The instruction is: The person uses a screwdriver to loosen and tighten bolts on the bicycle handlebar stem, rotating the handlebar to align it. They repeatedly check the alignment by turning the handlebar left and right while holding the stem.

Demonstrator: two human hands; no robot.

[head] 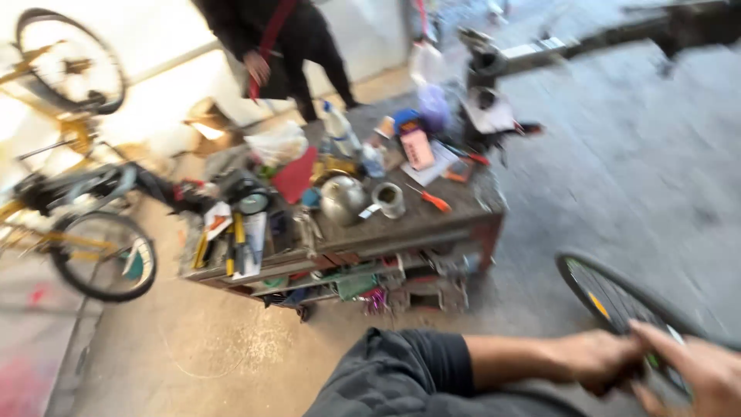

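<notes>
The left hand [598, 361], nearest the lens, is closing around the thin black rim of a wheel [617, 297] at lower right, where an orange reflector is showing among the spokes. The right hand [698, 374] is reaching in beside it with fingers spread (whether it is gripping anything is impossible to tell, since the frame is cutting it off). Beyond, a cluttered bench [432, 220] is carrying a rounded metal kettle [342, 198], a pink rectangular packet [417, 149] and an orange-handled screwdriver [432, 200]. Everything is blurring.
</notes>
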